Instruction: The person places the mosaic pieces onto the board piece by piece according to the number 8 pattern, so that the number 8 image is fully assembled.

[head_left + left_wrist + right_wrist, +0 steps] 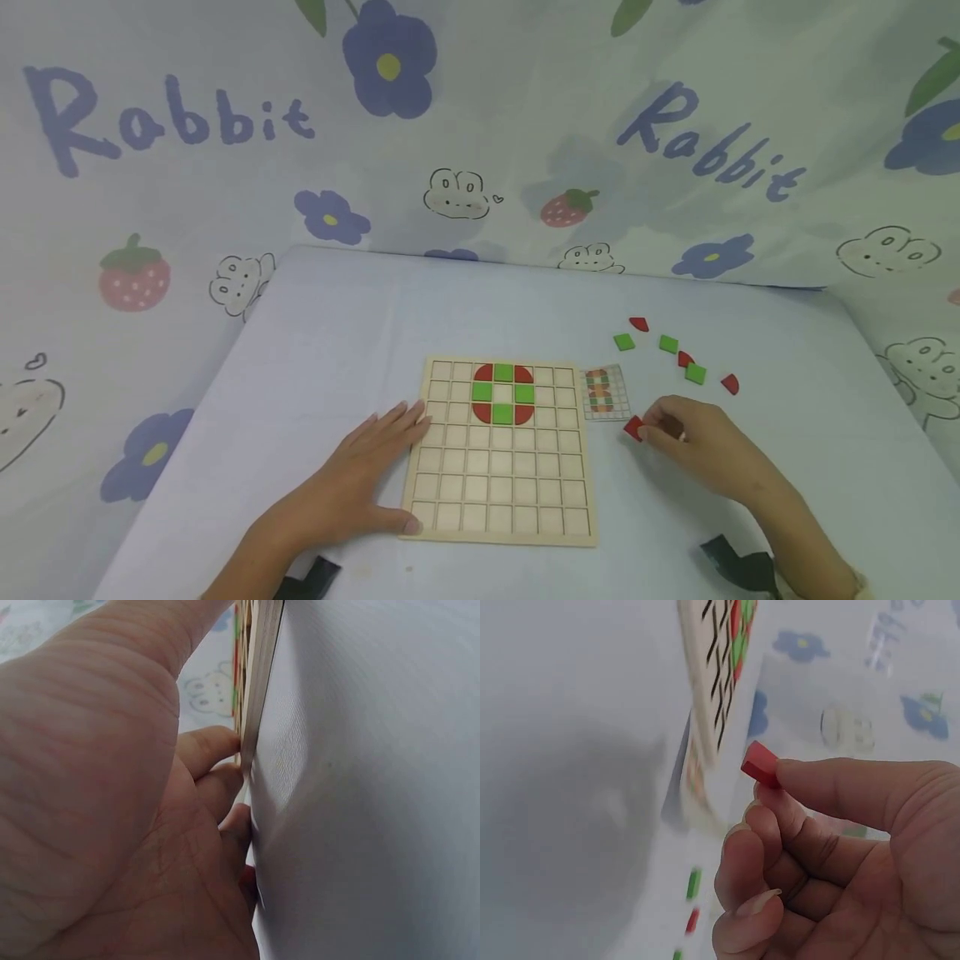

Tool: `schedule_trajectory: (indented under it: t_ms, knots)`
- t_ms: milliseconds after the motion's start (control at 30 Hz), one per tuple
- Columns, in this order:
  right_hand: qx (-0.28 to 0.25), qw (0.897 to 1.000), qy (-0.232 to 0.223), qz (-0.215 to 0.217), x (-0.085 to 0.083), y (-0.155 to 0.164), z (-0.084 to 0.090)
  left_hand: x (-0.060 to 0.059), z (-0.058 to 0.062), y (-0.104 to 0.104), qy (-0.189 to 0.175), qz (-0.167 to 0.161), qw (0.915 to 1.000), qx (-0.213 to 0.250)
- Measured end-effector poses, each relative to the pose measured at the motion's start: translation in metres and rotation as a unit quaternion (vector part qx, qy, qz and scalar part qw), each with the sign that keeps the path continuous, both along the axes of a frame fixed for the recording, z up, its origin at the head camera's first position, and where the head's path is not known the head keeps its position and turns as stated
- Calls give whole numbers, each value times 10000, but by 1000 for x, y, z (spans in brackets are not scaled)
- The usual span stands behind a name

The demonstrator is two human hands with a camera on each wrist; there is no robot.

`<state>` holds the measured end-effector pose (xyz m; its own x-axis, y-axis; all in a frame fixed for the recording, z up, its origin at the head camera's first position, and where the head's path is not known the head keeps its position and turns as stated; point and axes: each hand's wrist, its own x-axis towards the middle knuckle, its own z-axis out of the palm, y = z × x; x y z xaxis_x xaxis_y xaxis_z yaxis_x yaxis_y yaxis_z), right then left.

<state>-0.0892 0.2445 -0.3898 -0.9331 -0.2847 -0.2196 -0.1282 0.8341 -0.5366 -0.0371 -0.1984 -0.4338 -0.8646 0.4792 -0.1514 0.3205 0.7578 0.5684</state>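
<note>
A wooden grid board (502,462) lies flat on the table, with red corner tiles and green square tiles (503,414) set in a ring near its far edge. My left hand (352,483) rests at the board's left side, fingers spread and mostly straight, fingertips and thumb touching its edge. Between thumb and index finger my right hand (697,442) pinches a red tile (760,764), held to the right of the board. Just beyond that tile lies a pattern card (618,392) printed with a red and green figure.
Loose red quarter-round tiles (731,384) and green square tiles (624,342) lie scattered at the back right of the white table. A cloth backdrop (480,142) with flowers and rabbits rises behind the table's far edge. Black straps (742,567) show near both wrists.
</note>
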Motion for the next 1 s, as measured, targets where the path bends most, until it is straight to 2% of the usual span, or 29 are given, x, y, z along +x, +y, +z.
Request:
schedule_trajectory:
  t_ms: [233, 467, 767, 1000]
  knots:
    - [-437, 9943, 109, 972, -17, -52, -5, 0, 0, -1, 3, 15, 10000, -17]
    - [-503, 9871, -8, 1518, -30, -87, -17, 0, -1, -1, 56, -43, 10000, 4]
    - [-1, 9856, 131, 1685, -32, -113, -21, -1, -1, 1, 0, -6, 10000, -10]
    - [253, 9898, 149, 1391, -24, -122, -21, -1, -2, 1, -20, 21, 10000, -49]
